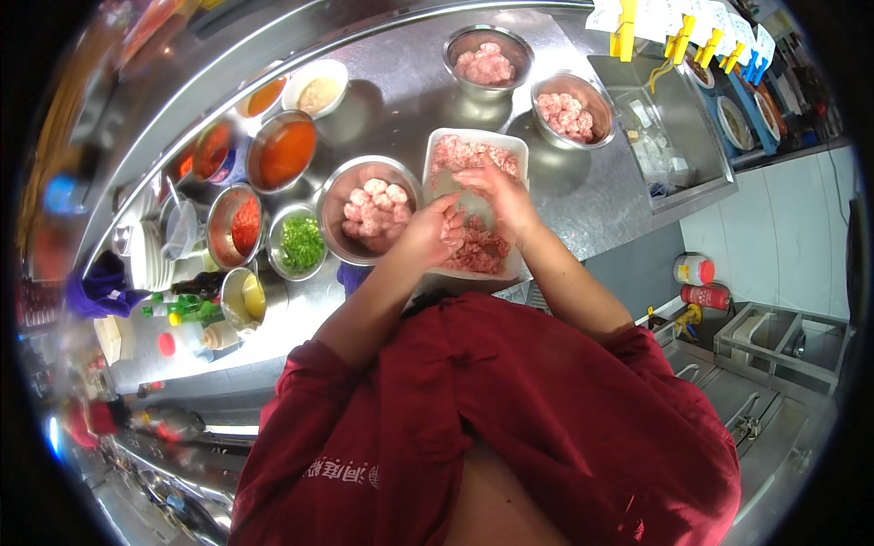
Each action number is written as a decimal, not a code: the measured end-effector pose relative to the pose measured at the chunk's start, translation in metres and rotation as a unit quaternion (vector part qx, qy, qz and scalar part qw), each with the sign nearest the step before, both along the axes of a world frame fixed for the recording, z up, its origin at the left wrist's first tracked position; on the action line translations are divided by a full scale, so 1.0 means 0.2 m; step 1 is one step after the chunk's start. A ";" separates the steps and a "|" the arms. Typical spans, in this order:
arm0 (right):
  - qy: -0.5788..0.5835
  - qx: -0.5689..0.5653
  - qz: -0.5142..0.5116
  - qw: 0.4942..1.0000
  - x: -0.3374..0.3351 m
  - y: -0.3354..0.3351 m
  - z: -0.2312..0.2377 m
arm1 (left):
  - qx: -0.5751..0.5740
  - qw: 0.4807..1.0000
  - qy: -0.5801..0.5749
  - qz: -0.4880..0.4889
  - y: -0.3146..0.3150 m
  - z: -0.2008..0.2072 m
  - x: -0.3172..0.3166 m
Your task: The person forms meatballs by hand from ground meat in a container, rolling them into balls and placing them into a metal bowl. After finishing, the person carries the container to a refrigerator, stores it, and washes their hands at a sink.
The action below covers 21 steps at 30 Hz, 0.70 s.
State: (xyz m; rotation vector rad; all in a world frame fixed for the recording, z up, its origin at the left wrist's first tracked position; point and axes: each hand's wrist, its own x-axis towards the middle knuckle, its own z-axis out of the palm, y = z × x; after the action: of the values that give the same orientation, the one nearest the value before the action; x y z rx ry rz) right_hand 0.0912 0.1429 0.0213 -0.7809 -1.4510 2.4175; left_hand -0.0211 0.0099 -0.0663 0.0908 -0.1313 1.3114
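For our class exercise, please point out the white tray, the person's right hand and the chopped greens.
White tray (523, 149): head view, far right corner of its rim.
Right hand (502, 199): head view, back of the hand.
Chopped greens (300, 243): head view, middle of the pile.

Chopped greens (300, 242) sitting right next to chopped red stuff (245, 227), orange-red sauce (285, 151) kinda glowing just beyond. White plates (152, 259) stacking up by purple cloth (106, 288), green bottles (193, 313) crowding nearby. Yellow clips (623, 35) gripping white sheets (604, 16) near sink (692, 100), red cylinder (705, 296) resting beside red-lidded white tub (685, 267).
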 end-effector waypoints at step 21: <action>-0.141 0.013 0.019 0.990 0.03 0.02 0.16 | -0.465 0.838 0.231 0.168 0.04 0.42 0.03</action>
State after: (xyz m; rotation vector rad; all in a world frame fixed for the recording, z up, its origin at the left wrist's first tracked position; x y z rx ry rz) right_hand 0.0973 0.1459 0.0537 -1.1360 -1.6060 2.3856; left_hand -0.0155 0.0177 0.0175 -0.4200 0.9798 1.5382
